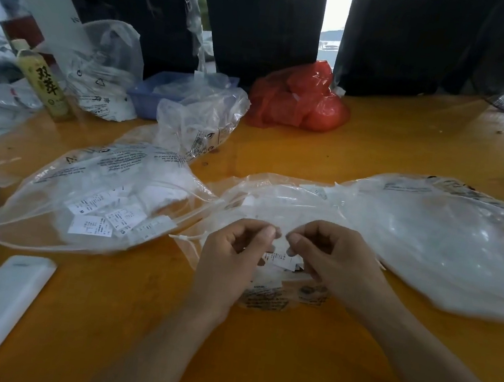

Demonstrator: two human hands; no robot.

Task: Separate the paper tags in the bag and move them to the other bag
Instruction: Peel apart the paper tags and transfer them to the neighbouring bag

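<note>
Glossy orange table (256, 350), crinkled clear bag (428, 244), paper tags (280, 259)

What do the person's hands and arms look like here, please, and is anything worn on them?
Both the left hand and the right hand are bare, with no gloves. No rings, watch or bracelet show. Both forearms are uncovered up to the picture's edge; no sleeve is in view.

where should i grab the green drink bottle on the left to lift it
Grip the bottle around its labelled body, just below the cap, coming from the right front. It stands upright, a white post and a clear bag crowd it behind, while the wooden table in front is open.
</note>
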